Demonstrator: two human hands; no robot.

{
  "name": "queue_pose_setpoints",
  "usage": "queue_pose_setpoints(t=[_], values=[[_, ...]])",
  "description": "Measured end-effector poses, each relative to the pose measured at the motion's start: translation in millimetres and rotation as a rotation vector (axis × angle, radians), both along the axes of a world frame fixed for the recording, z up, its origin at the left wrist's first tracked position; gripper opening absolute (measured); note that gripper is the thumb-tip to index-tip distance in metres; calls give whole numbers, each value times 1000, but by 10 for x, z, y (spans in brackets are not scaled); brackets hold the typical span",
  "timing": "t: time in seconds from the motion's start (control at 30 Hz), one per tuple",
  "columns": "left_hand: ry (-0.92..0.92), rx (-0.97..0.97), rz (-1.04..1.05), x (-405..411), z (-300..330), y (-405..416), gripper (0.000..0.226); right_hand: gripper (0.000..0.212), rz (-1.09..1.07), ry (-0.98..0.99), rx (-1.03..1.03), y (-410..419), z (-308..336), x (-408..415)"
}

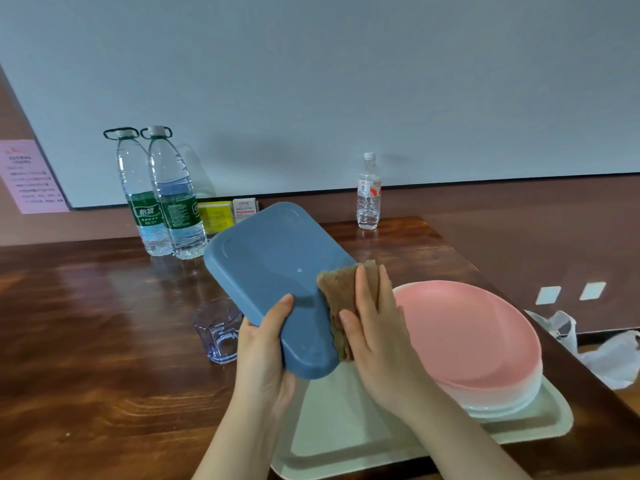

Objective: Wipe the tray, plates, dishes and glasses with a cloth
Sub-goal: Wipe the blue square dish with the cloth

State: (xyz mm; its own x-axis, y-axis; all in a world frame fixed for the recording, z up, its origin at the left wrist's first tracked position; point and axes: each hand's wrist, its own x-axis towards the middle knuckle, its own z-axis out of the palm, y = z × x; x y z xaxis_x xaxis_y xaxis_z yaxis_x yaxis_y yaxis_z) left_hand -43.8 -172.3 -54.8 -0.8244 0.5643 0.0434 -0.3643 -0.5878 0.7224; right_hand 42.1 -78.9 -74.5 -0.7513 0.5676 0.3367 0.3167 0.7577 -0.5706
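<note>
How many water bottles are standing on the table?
3. Two large bottles stand side by side at the back left, near the wall. One small bottle stands alone at the back, further right. None seems hidden.

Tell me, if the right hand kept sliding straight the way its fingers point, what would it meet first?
The right hand presses the brown cloth on the blue dish's edge, fingers pointing up and away. Past the cloth, nothing close appears; the small bottle stands roughly in that line, though depth is unclear.
</note>
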Motion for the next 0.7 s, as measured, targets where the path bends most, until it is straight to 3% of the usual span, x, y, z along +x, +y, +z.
queue_pose_setpoints(t=[0.07,0.17,0.27,0.37,0.47,0.57,0.63,0.7], values=[[30,1,-40,51,-1,29,19,75,-100,-61,209,-117,-81,-36],[116,-23,-123,99,-40,39,29,61,-133,-25,347,-97,-58,-126],[149,-47,-185,133,-78,14,33,68,-153,-26,270,132,167,-162],[187,-85,-214,155,-78,7,33,60,-117,-70,161,228,349,-171],[197,-74,-151,92,-29,28,36,70,63,-49,254,30,324,-194],[114,-74,-111,-1,46,17,57,55,237,44,454,-119,95,-100],[63,-74,-105,-30,74,-20,62,52,244,56,479,-63,-2,-1],[29,-75,-113,-32,54,-42,51,58,151,45,396,87,12,46]])
